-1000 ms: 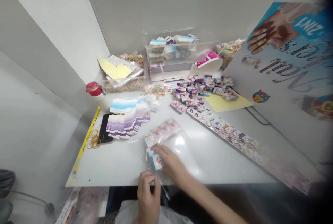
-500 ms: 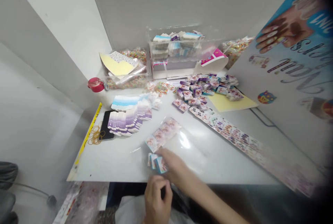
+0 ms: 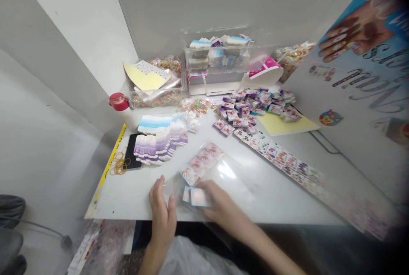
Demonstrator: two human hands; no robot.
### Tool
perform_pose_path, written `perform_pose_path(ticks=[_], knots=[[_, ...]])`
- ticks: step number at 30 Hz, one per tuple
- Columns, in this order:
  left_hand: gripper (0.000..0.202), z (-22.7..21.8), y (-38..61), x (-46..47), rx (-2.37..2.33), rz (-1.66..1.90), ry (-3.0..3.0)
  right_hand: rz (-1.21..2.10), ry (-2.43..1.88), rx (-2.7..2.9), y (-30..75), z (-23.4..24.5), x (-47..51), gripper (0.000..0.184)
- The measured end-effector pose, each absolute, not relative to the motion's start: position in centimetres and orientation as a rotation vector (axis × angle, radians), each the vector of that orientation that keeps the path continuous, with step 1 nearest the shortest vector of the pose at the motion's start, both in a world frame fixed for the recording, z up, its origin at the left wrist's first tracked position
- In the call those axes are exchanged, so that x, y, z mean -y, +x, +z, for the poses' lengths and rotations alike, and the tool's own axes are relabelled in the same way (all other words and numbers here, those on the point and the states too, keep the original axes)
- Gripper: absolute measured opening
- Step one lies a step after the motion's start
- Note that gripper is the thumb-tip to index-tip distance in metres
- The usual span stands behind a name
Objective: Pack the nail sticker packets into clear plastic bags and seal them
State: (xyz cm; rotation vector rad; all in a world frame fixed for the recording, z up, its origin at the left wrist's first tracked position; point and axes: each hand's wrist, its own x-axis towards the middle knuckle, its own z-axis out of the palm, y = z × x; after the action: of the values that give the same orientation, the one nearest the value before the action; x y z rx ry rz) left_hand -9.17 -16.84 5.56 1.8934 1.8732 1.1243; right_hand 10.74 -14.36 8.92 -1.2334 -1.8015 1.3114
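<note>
A clear plastic bag [image 3: 236, 190] lies flat near the table's front, with several small printed boxes [image 3: 203, 160] in rows inside or under its film. My right hand [image 3: 220, 204] is closed around a few small blue-and-white boxes [image 3: 198, 197] just in front of those rows; motion blurs them. To their left, my left hand [image 3: 162, 209] is upright with fingers stretched and thumb apart, holding nothing. Its fingertips are close to the bag's left edge; whether they touch the film I cannot tell.
Purple and blue folded cards [image 3: 156, 147] lie at left beside rubber bands [image 3: 119, 164] and a red-lidded bottle [image 3: 119, 101]. A pile of small boxes [image 3: 249, 109], a sticker strip [image 3: 281, 162] and a large printed board [image 3: 358, 75] are at right. Clear bins [image 3: 217, 60] stand behind.
My left hand has moved left and forward from the table's front edge, and its curled fingers have opened. My right hand stays in nearly the same place with the boxes, which have turned slightly.
</note>
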Motion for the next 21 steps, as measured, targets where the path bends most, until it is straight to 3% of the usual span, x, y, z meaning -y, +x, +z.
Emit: perform_pose_path(ticks=[5,9,11,16,21], knots=[[0.046,5.8,-10.4,15.4,-1.699,0.796,1.987,1.240,-1.345,1.770,9.2,7.6,14.5,0.040],[0.050,5.5,-9.5,16.0,-1.692,0.744,2.030,1.177,-1.204,1.816,9.2,7.2,14.6,0.050],[0.051,5.4,-9.2,16.2,-1.710,0.769,1.998,1.228,-1.122,1.830,9.8,7.3,14.5,0.053],[0.043,5.6,-8.9,16.8,-1.833,0.943,2.140,1.161,-1.122,1.854,10.2,7.1,14.6,0.032],[0.038,6.9,-8.0,18.4,-1.683,1.184,2.418,1.121,-1.048,1.813,9.1,6.7,14.8,0.029]])
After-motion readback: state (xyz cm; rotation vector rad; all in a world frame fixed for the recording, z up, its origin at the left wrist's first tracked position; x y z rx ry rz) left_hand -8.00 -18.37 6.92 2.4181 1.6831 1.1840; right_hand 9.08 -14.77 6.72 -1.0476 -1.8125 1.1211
